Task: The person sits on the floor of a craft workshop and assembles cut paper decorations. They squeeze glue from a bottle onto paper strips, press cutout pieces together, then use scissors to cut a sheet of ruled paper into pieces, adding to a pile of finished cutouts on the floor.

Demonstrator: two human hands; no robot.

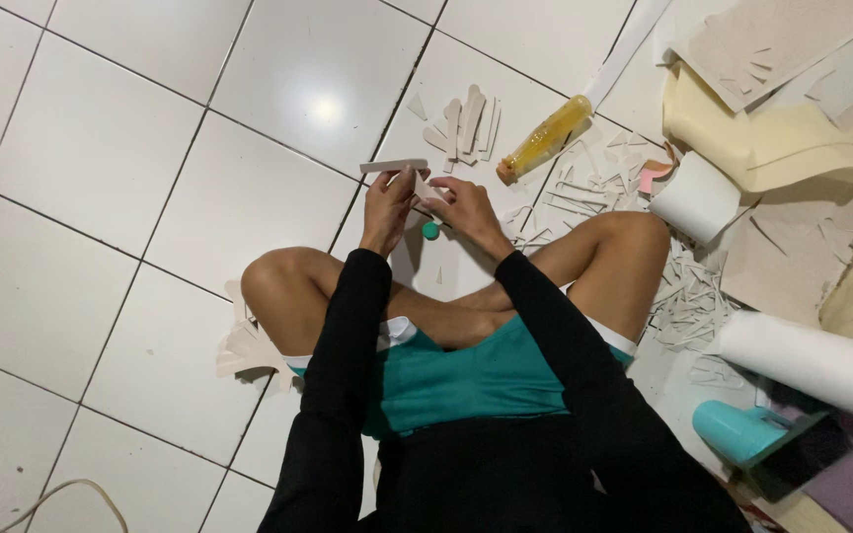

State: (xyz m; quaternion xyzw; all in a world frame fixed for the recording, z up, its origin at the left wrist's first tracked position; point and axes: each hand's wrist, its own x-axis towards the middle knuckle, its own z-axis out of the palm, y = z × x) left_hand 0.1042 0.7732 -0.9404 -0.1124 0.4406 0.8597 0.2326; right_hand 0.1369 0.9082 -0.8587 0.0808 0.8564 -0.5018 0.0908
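I sit cross-legged on a white tiled floor. My left hand (388,204) pinches a pale flat cardboard strip (387,166) that sticks out to the left at its fingertips. My right hand (456,205) holds a small white cut piece (427,189) against that strip, fingers closed around it. Both hands meet above my shins. A small teal round cap (430,230) shows just below the hands; I cannot tell if it is held or lying on the floor.
Several cut cardboard strips (466,126) lie ahead beside a bottle of yellow liquid (546,137). To the right are scrap slivers (688,296), white paper rolls (695,197), large cardboard sheets (772,59) and a teal tool (737,429). Cut shapes (244,345) lie by my left knee.
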